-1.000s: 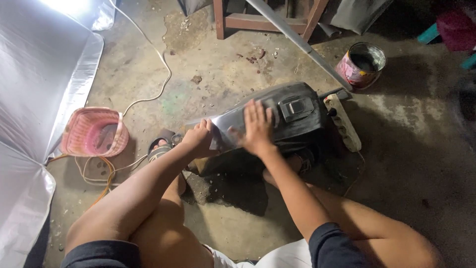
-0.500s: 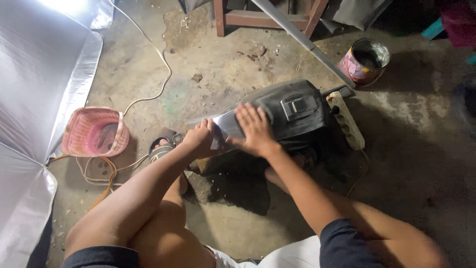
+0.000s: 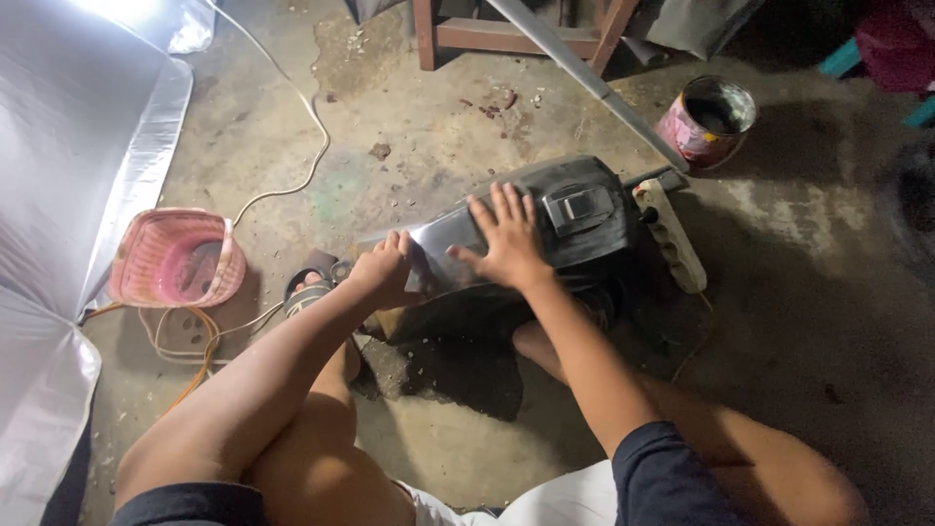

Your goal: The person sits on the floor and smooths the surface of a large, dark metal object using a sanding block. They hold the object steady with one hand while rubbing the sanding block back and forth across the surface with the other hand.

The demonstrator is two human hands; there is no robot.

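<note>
Dark plastic panel [image 3: 545, 219], curved and glossy, lies on the concrete floor [image 3: 799, 321] between our knees, raised off the ground at its near edge. Our right hand [image 3: 502, 239] lies flat on top of it with fingers spread and released, grasping nothing. Our left hand [image 3: 382, 271] curls its fingers around the panel's left edge, gripping it. A white power strip [image 3: 670, 237] lies just beside the panel's right end, and a slanted metal bar [image 3: 584, 78] reaches down to it from above. A paint can [image 3: 706, 122] stands near, up and right. A pink basket [image 3: 175, 258] sits well apart on the left, beside a silver sheet [image 3: 68, 185]. We see bare floor to the lower right.
</note>
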